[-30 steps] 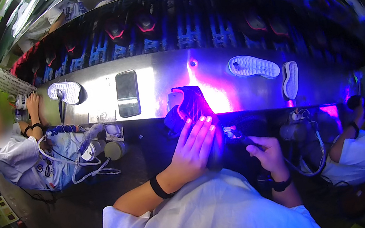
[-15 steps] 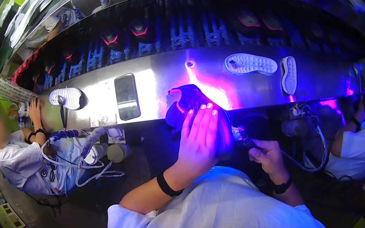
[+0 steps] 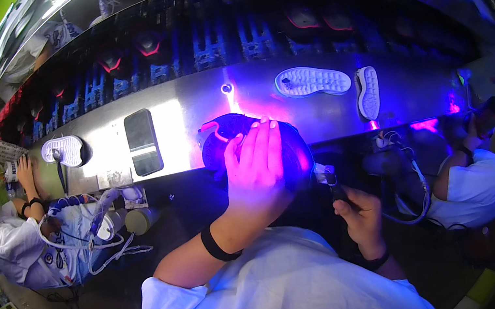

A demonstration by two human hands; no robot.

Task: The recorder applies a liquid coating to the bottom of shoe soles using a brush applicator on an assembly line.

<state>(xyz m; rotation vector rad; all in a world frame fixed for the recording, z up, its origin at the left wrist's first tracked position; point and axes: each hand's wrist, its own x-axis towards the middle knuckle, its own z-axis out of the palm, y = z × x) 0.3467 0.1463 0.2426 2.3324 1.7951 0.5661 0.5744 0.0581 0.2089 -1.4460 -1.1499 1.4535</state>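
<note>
A dark shoe upper (image 3: 292, 140) with a pinkish-lit collar edge is held up near the middle of the bench's front edge. My left hand (image 3: 258, 169) lies over it, fingers extended together and pressing on its surface; the thumb is hidden. Low on the right side, my right hand (image 3: 360, 211) has its thumb and fingers closed around the dark handle of a small brush (image 3: 324, 173). The pale head of this brush is close beside the shoe's right edge; whether it touches is unclear.
On the metal bench (image 3: 186, 109) lie a phone (image 3: 142, 142), a white sole (image 3: 63, 152) with a dark brush, and two more soles (image 3: 314, 82) (image 3: 368, 93). Behind runs a dark conveyor (image 3: 211, 22) carrying shoes. People sit at left (image 3: 17, 238) and right (image 3: 481, 183).
The view has swung, so bench items appear further left. The shoe has turned slightly under my left hand. My right hand and the brush have shifted slightly relative to the shoe.
</note>
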